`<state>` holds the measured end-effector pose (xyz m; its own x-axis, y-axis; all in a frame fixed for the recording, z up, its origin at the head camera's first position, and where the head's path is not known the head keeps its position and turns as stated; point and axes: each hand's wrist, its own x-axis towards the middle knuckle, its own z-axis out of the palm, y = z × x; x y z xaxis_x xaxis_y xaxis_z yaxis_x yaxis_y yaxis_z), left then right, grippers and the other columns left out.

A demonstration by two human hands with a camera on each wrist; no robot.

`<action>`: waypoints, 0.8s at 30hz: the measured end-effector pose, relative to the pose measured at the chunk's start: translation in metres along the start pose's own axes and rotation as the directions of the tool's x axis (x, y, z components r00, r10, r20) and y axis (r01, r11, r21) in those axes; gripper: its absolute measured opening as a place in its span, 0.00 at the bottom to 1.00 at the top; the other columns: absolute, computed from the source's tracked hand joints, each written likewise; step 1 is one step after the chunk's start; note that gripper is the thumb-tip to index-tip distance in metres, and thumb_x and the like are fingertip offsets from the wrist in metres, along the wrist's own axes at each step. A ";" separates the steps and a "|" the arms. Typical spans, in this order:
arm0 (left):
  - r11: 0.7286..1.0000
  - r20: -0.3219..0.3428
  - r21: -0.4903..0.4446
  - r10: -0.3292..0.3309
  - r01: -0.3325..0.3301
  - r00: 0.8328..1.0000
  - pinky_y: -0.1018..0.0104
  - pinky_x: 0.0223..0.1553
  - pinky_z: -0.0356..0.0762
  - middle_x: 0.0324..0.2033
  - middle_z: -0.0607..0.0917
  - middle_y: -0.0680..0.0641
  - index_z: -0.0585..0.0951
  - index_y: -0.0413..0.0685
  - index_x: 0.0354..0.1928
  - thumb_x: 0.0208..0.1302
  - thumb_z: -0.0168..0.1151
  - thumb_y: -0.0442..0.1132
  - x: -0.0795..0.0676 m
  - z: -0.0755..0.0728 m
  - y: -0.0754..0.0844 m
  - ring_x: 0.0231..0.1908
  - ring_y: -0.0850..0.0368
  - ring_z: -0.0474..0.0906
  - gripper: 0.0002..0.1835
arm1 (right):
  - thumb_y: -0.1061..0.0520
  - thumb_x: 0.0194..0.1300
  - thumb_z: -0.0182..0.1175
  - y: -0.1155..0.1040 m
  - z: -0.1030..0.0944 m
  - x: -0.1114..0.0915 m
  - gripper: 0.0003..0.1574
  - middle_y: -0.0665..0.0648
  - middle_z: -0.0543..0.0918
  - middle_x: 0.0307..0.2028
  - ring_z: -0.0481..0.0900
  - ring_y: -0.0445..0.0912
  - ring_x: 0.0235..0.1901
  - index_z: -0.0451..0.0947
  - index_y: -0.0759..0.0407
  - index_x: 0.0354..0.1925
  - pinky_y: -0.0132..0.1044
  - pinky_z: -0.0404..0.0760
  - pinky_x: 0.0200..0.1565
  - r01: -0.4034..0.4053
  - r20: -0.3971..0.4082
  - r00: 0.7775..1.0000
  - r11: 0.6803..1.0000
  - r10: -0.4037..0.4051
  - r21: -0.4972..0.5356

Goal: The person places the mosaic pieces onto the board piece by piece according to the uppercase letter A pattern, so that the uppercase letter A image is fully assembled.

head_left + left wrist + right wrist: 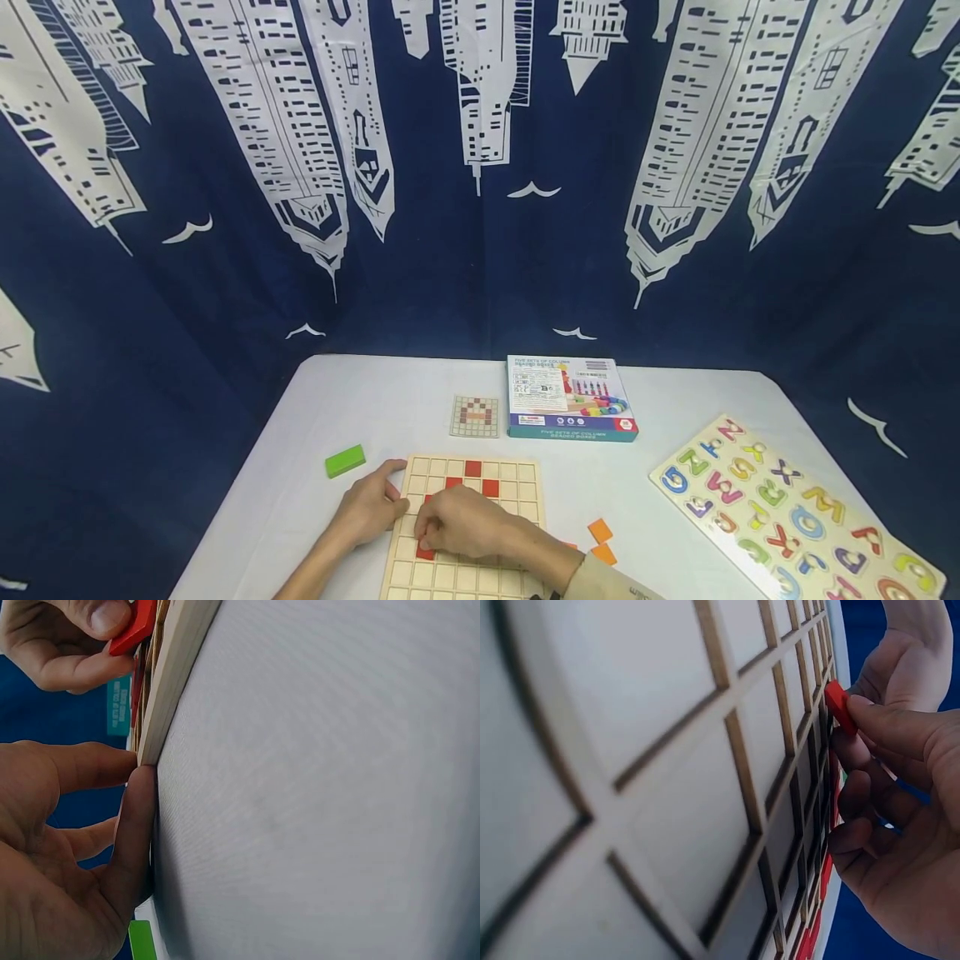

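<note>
A wooden grid board [527, 472] lies at the near middle of the table, several red tiles [473, 468] set in its far squares. Over its left part, my right hand [468, 525] pinches a red tile [841, 707] between thumb and fingers. That tile stands tilted right at the squares in the right wrist view. My left hand [367, 508] rests at the board's left edge, thumb and forefinger spread along it and touching it. In the left wrist view its fingertips are against the board's side [161, 712]. The right hand covers several squares in the head view.
A small pattern card [475, 417] and a flat toy box [570, 398] lie behind the board. Orange tiles [602, 553] are scattered to its right. A green block [345, 461] sits beyond the left hand. On the right lies an alphabet puzzle board [787, 508].
</note>
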<state>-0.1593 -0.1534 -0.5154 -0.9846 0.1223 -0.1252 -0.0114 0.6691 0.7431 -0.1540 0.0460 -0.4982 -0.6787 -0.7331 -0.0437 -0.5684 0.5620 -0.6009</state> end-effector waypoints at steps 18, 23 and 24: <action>1.000 -0.005 0.012 0.016 -0.016 1.000 0.62 0.26 0.73 0.28 0.79 0.51 0.72 0.41 0.67 0.54 0.70 0.33 0.001 0.001 -0.003 0.24 0.58 0.76 0.35 | 0.57 0.62 0.70 0.002 -0.003 -0.004 0.04 0.37 0.74 0.21 0.68 0.29 0.21 0.86 0.47 0.36 0.23 0.71 0.25 0.051 -0.015 0.999 0.997 -0.052 -0.051; 1.000 -0.012 0.000 0.026 -0.026 1.000 0.63 0.25 0.73 0.27 0.79 0.50 0.73 0.40 0.67 0.54 0.70 0.32 0.001 0.002 -0.003 0.23 0.58 0.77 0.35 | 0.56 0.64 0.68 0.013 -0.011 -0.008 0.03 0.36 0.76 0.25 0.69 0.29 0.24 0.86 0.47 0.37 0.23 0.74 0.30 0.051 -0.027 0.998 0.999 -0.052 -0.018; 1.000 -0.013 -0.005 0.025 -0.025 1.000 0.63 0.24 0.73 0.27 0.79 0.50 0.73 0.40 0.67 0.54 0.70 0.32 0.001 0.002 -0.003 0.23 0.58 0.77 0.35 | 0.56 0.64 0.68 0.016 -0.013 -0.009 0.03 0.36 0.77 0.25 0.70 0.29 0.24 0.87 0.48 0.37 0.24 0.74 0.30 0.048 -0.031 0.998 0.999 -0.049 -0.008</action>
<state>-0.1599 -0.1541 -0.5192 -0.9868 0.1291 -0.0977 0.0124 0.6618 0.7496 -0.1628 0.0662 -0.4969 -0.6642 -0.7475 0.0103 -0.6044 0.5289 -0.5958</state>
